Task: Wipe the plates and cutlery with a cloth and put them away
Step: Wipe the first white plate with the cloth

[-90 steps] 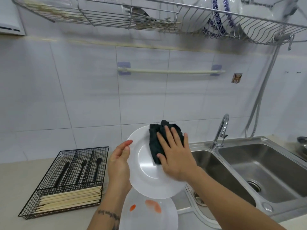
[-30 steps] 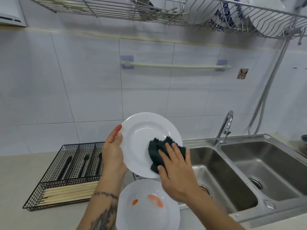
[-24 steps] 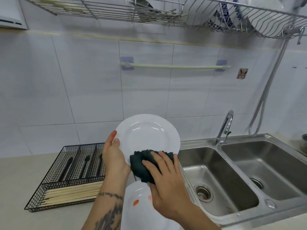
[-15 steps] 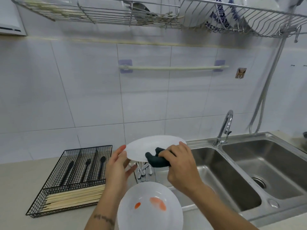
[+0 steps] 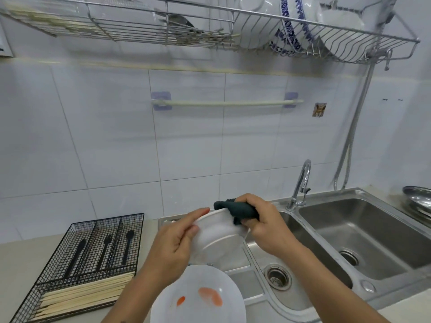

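My left hand (image 5: 173,247) grips the left rim of a white plate (image 5: 218,238), which is turned over with its underside toward me, above the left sink basin. My right hand (image 5: 263,226) holds a dark cloth (image 5: 235,209) bunched against the plate's far right rim. Below, at the counter's front edge, a second white plate (image 5: 198,297) lies flat with orange smears on it. A black wire cutlery tray (image 5: 86,264) on the left holds black cutlery and pale chopsticks.
A double steel sink (image 5: 349,241) with a tap (image 5: 300,185) fills the right side. A wall-mounted wire dish rack (image 5: 245,26) overhead carries plates, bowls and chopsticks. A towel rail (image 5: 227,103) runs along the tiles. Steel bowls (image 5: 418,201) sit at the far right.
The plate faced me upright while the cloth rubbed its front; it has since been tipped flat and flipped, and the cloth has moved to its far rim.
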